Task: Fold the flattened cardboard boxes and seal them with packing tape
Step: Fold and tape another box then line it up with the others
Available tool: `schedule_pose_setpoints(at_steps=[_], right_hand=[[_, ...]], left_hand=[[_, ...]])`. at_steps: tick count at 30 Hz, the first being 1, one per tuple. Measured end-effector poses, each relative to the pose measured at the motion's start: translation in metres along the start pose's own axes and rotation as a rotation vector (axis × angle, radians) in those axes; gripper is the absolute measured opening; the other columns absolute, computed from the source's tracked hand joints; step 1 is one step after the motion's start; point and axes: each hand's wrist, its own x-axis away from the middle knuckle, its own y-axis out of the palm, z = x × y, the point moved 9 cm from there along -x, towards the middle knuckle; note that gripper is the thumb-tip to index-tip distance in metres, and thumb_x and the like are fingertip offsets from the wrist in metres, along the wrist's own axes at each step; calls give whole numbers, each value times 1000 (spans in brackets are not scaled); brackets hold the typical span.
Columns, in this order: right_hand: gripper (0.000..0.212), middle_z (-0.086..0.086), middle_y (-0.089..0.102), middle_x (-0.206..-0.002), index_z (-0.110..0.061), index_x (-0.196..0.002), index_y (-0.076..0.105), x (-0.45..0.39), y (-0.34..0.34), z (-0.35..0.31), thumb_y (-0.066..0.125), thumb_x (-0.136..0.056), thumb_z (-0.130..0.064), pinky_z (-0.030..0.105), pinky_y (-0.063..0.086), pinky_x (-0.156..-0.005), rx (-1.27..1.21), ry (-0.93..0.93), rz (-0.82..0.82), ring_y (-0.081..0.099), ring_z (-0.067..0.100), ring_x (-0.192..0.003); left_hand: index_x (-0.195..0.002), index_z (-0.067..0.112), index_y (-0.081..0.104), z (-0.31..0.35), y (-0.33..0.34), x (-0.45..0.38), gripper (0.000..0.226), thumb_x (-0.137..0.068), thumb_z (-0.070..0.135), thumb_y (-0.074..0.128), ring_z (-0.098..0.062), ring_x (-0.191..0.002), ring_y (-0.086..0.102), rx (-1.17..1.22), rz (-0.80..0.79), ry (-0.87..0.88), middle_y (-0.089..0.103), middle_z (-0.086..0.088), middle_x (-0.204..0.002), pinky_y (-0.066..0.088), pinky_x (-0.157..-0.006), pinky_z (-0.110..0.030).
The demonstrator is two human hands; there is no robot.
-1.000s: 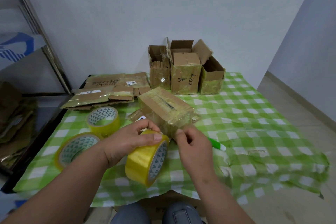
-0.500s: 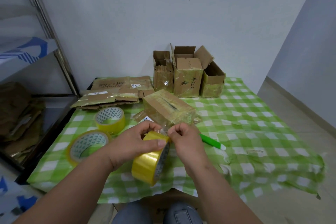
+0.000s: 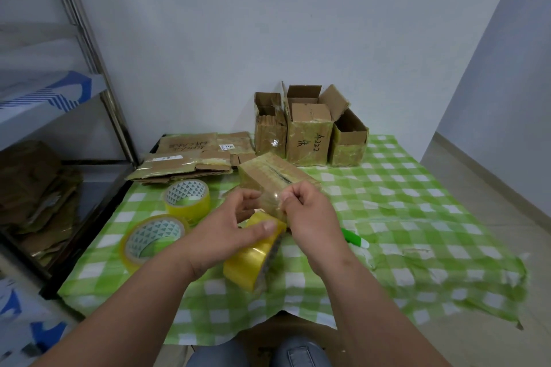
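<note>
Left hand (image 3: 229, 235) grips a yellow tape roll (image 3: 253, 256); right hand (image 3: 307, 214) fingers pinch its free end. Best pulled taut before pressing onto the folded box (image 3: 268, 173).

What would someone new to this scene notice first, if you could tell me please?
Centre stage, the left hand grips a yellow roll of packing tape while the right hand pinches its free end against the closed brown cardboard box. Behind stand three open brown cardboard boxes; two spare yellow tape rolls lie left on the green checked tablecloth.
</note>
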Motion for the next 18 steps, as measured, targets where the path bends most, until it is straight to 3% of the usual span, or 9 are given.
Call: schedule_pose_setpoints(at_steps=[2, 5, 8, 12, 15, 18], right_hand=[[18, -9, 64, -76, -25, -81, 62, -2, 6, 4, 55, -98, -23, 25, 45, -65, -41, 49, -60, 58, 8, -70], [9, -8, 65, -81, -26, -89, 62, -3, 12, 4, 59, -96, -21, 25, 48, -70, -99, 64, -90, 60, 8, -75], [15, 6, 67, -95, -32, -103, 52, -3, 12, 6, 62, -95, -24, 26, 50, -72, -148, 101, -80, 64, 14, -84], [17, 14, 68, -100, -31, -97, 48, -4, 12, 9, 62, -95, -21, 36, 53, -82, -149, 97, -58, 65, 20, -87], [10, 9, 69, -98, -27, -92, 53, -4, 13, 11, 62, -95, -22, 42, 54, -87, -128, 85, -71, 66, 22, -90], [13, -9, 66, -92, -34, -84, 58, -3, 10, 7, 63, -94, -26, 45, 55, -86, 20, 0, -32, 65, 15, -87]], left_hand=[[-122, 37, 48, 8, -10, -1, 46, -84, 34, 74, -1, -111, 61, 24, 118, 63, 67, 11, -116, 49, -91, -19], [-116, 39, 47, 26, -21, 1, 46, -88, 13, 72, 0, -87, 65, -66, 250, 177, 71, 11, -95, 47, -74, -10], [-110, 45, 47, 37, -23, 4, 52, -86, 7, 73, -1, -85, 63, -220, 278, 253, 67, 11, -87, 44, -73, -8], [-94, 48, 58, 42, -23, 4, 45, -83, 7, 75, -7, -82, 61, -357, 272, 304, 64, 12, -82, 49, -76, -21], [-80, 48, 62, 46, -22, 2, 41, -84, 9, 75, -4, -81, 59, -450, 281, 326, 63, 12, -80, 50, -76, -28], [-73, 46, 61, 47, -25, 0, 40, -85, 9, 73, 1, -82, 57, -505, 323, 310, 62, 11, -85, 42, -70, -12]])
